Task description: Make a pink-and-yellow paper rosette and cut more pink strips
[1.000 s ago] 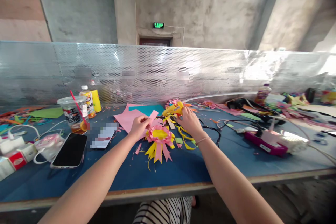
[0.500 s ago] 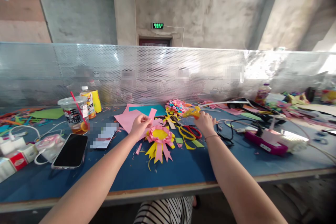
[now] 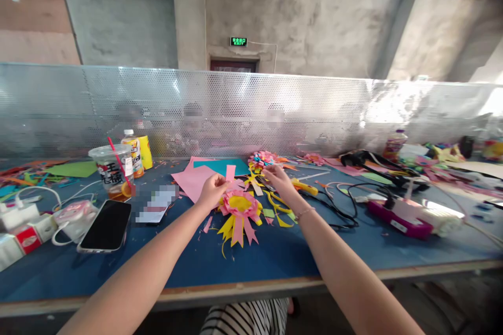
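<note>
My left hand pinches a short pink paper strip, which stands up from the fingertips. Just right of and below it lies a rosette of pink folded paper with a yellow centre and pink and yellow tails. My right hand hovers over the middle of the table with fingers pointing left and nothing visible in them. Beneath it are yellow paper strips and partly hidden scissors. A yellow glue gun lies right of that hand, its front end hidden behind the wrist.
Pink and blue paper sheets lie behind, beside a multicoloured paper flower. On the left are two phones, a drink cup and a bottle. Cables and a purple power strip are on the right. A perforated metal divider borders the table.
My right hand has let go of the glue gun, which now lies on the table, and has moved left over the scissors. My left hand still holds the pink strip.
</note>
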Available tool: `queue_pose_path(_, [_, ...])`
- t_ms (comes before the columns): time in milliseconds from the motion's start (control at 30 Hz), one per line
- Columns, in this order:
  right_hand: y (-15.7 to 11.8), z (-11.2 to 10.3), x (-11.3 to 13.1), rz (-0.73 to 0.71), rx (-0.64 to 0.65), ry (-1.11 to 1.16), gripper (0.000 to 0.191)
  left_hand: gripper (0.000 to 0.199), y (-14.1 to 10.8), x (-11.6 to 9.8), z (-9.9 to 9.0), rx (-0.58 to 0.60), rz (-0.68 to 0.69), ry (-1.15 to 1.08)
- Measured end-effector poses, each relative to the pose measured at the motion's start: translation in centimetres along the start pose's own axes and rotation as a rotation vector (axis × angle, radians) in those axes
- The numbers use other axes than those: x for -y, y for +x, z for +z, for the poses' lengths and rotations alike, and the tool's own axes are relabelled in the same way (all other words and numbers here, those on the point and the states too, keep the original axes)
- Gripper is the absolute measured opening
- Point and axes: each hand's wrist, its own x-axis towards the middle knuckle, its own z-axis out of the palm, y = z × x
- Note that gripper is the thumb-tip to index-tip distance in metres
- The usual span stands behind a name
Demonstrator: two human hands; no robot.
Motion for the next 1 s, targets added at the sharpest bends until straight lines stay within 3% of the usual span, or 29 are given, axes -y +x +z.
queue_pose_path(133, [-2.1, 4.0, 1.5, -0.005, 0.348, 0.281, 0.034, 0.029, -0.2, 0.3, 0.5, 0.043, 0.015, -0.049])
queue_pose_path(233, [-3.3, 5.3, 2.2, 0.023, 0.452, 0.346, 0.030, 0.031, -0.5, 0.3, 0.8, 0.075, 0.091, 0.028])
queue_pose_path(433, [-3.3, 5.5, 2.0, 0.123, 0.377, 0.432, 0.025, 0.034, -1.1, -0.2, 1.1, 0.197, 0.092, 0.144])
queue_pose_path(567, [-2.6, 4.7, 1.6, 0.149, 0.282, 0.454, 0.022, 0.047, -1.1, -0.2, 0.1, 0.129, 0.017, 0.669])
queue_pose_path(667, [-2.3, 4.0, 1.5, 0.187, 0.176, 0.414, 0.017, 0.052, -1.0, 0.2, -0.8, 0.225, -0.129, 0.929])
queue_pose_path(733, [-2.3, 3.6, 1.3, 0.265, 0.151, 0.381, 0.015, 0.047, -0.8, 0.6, -1.0, 0.283, -0.196, 0.947])
queue_pose_path(867, [-2.2, 3.0, 1.1, 0.487, 0.249, 0.449, 0.021, 0.036, -0.5, 1.2, -0.7, 0.277, -0.231, 0.798])
queue_pose_path(1000, [-2.0, 1.9, 1.4, 0.498, 0.324, 0.565, 0.021, 0.027, -0.2, 0.9, -0.6, 0.252, -0.055, 0.510])
